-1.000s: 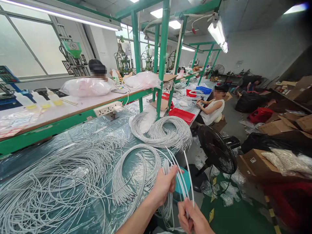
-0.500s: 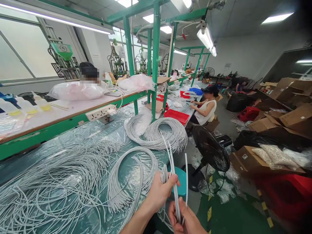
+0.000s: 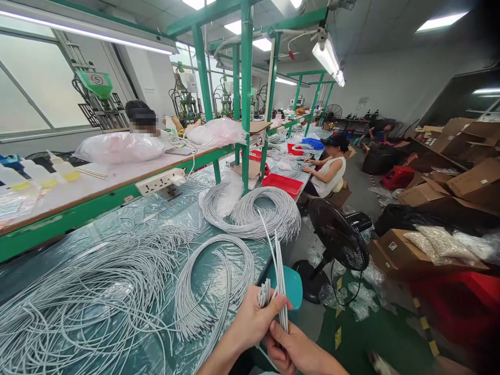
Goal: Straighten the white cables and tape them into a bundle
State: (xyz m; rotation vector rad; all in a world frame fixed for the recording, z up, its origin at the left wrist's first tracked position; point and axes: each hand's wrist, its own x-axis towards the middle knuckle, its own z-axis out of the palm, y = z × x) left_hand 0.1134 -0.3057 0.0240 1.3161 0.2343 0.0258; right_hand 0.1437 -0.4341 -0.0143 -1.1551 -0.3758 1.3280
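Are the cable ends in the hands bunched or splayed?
Bunched: the cable ends stand together, nearly parallel, gripped between left hand and right hand.

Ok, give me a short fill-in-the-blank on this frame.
1. Both hands, left hand and right hand, hold a bunch of ____ cables.
2. The floor fan beside the table is ____ in colour.
3. The tray past the coiled cables is ____.
Missing: white; black; red
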